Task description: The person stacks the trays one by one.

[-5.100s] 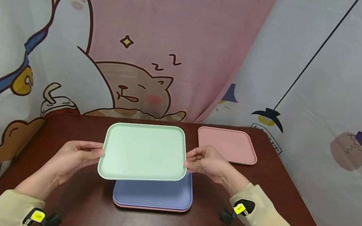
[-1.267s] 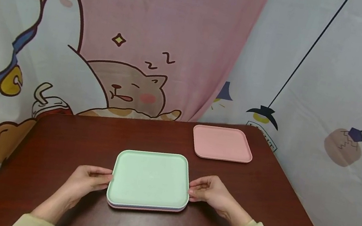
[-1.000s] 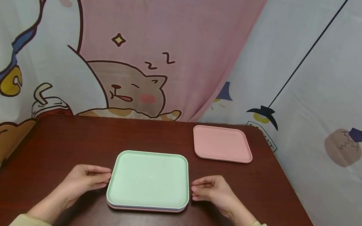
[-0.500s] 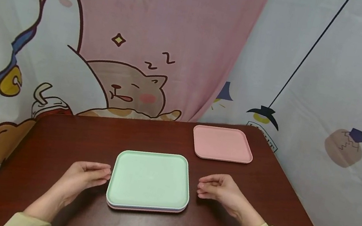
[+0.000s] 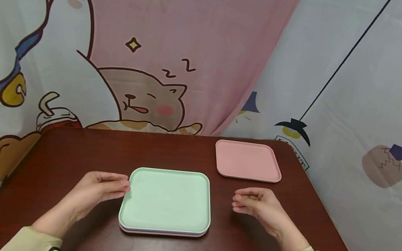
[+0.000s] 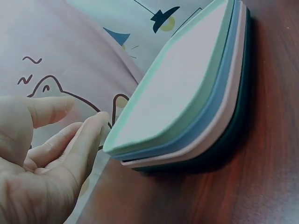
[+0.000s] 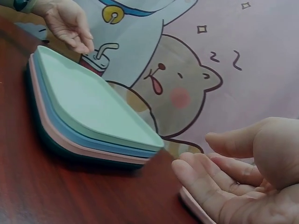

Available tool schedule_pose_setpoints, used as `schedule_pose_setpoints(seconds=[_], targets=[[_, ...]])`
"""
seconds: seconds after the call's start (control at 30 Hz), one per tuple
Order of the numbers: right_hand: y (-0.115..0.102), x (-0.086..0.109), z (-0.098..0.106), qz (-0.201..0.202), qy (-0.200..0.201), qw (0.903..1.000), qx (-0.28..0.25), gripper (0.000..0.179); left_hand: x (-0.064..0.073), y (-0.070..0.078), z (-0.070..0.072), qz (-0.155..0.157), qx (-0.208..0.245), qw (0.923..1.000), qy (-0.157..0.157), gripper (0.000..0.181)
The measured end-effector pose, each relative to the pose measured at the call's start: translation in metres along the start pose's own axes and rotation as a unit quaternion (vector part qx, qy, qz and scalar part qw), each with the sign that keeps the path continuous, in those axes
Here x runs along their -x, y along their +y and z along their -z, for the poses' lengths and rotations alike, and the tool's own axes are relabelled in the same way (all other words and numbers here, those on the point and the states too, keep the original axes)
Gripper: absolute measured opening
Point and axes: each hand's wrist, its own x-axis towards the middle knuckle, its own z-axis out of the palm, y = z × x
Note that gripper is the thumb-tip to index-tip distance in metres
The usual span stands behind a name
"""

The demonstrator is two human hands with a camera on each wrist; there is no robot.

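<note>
A light green tray [image 5: 167,200] lies on top of a stack at the middle of the table. Under it the left wrist view shows the edges of a blue tray [image 6: 205,122] and a pink tray [image 6: 224,126], above a dark bottom layer that could be a tray or shadow. My left hand [image 5: 99,192] is raised beside the stack's left edge, fingers fairly straight and apart from the trays. To the right of the stack, my right hand [image 5: 264,211] hovers with relaxed fingers and holds nothing; a gap separates it from the green tray.
Another pink tray [image 5: 248,161] lies by itself at the back right of the dark wooden table [image 5: 165,153]. A printed cloth [image 5: 208,27] with cartoon animals hangs behind the table's back edge.
Earlier both hands held the green tray above the blue one. It now lies on the stack, released. Since then my right hand has moved away to the right, and my left hand has risen slightly.
</note>
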Motion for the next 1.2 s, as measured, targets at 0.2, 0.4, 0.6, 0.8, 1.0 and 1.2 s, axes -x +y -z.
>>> schedule_pose_setpoints(seconds=[0.2, 0.4, 0.6, 0.8, 1.0, 1.2], targets=[[-0.007, 0.0, 0.017, 0.0, 0.012, 0.9999, -0.002, 0.026, -0.006, 0.006, -0.004, -0.005, -0.011, 0.9999, -0.01, 0.05], [-0.005, -0.001, 0.039, -0.006, 0.041, 0.9992, 0.003, 0.025, -0.015, 0.014, -0.011, -0.013, -0.015, 0.9995, -0.023, 0.05], [-0.002, -0.003, 0.057, -0.014, 0.065, 0.9978, -0.009, 0.026, -0.024, 0.023, -0.018, -0.013, -0.027, 0.9994, -0.02, 0.05], [-0.004, -0.003, 0.071, -0.009, 0.069, 0.9972, -0.029, 0.019, -0.037, 0.024, -0.024, -0.018, -0.029, 0.9993, -0.019, 0.045], [-0.01, -0.003, 0.087, 0.0, 0.062, 0.9971, -0.044, 0.018, -0.049, 0.025, -0.028, -0.011, -0.031, 0.9993, -0.016, 0.045], [-0.014, -0.005, 0.103, -0.001, 0.061, 0.9973, -0.04, 0.023, -0.06, 0.028, -0.034, -0.018, -0.035, 0.999, -0.02, 0.043]])
